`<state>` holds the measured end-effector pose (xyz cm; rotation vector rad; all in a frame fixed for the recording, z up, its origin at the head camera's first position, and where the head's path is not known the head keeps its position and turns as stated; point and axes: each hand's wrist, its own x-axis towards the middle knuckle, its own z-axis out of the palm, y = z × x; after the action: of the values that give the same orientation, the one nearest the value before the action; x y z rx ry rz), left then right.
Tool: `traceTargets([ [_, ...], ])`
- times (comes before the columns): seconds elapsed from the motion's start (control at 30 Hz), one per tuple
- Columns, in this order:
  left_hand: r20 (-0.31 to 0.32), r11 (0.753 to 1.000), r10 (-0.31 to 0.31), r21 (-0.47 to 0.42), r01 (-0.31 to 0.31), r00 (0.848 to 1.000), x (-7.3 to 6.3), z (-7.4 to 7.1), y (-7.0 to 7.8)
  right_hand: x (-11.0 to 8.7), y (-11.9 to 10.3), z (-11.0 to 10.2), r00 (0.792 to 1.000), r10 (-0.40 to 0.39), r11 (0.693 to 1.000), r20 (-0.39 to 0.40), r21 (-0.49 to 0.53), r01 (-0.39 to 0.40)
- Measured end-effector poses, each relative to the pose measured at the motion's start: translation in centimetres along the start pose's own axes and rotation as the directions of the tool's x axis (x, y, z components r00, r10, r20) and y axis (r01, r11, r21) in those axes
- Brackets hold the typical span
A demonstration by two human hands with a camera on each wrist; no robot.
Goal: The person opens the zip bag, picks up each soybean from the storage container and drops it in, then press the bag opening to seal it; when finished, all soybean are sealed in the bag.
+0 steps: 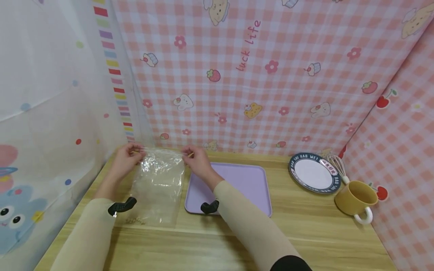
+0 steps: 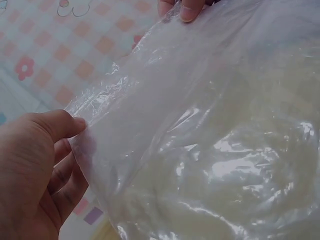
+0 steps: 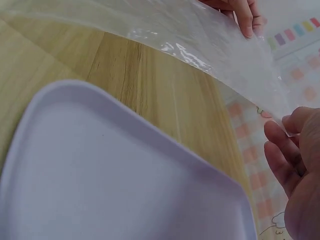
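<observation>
A clear plastic bag (image 1: 158, 188) hangs down from both hands, its lower part over the wooden table. My left hand (image 1: 125, 160) pinches its upper left corner between thumb and fingers. At the upper right corner my right hand (image 1: 200, 162) pinches the film the same way. Both hands show close up, the left hand (image 2: 37, 165) in the left wrist view and the right hand (image 3: 302, 165) in the right wrist view. Small beige pieces (image 1: 135, 221) lie by the bag's lower left corner; whether inside it or under it, I cannot tell.
A lilac tray (image 1: 242, 188) lies on the table (image 1: 162, 248), right of the bag and partly under my right forearm. Farther right are a dark-rimmed plate (image 1: 314, 173), a whisk (image 1: 337, 165) and a yellow mug (image 1: 354, 197). Patterned cloths (image 1: 237, 90) hang around the table.
</observation>
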<state>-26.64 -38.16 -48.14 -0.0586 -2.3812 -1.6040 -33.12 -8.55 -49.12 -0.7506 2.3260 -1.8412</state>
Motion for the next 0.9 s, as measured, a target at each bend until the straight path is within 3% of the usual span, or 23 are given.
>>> traceTargets([
  [0.37,-0.026,0.999,-0.030,0.032,0.031,0.999,1.4,0.8,-1.8,0.9,0.9,0.2,0.998,0.063,0.997,-0.024,-0.044,-0.064],
  [0.57,-0.028,0.999,-0.040,0.031,0.041,0.999,2.0,1.2,-2.3,1.3,1.3,0.2,0.997,0.060,0.994,-0.038,-0.092,-0.063],
  [0.9,-0.046,0.989,-0.148,-0.007,0.147,0.988,2.2,1.6,-3.0,1.6,1.9,0.2,0.996,0.069,0.992,-0.055,-0.098,-0.074],
])
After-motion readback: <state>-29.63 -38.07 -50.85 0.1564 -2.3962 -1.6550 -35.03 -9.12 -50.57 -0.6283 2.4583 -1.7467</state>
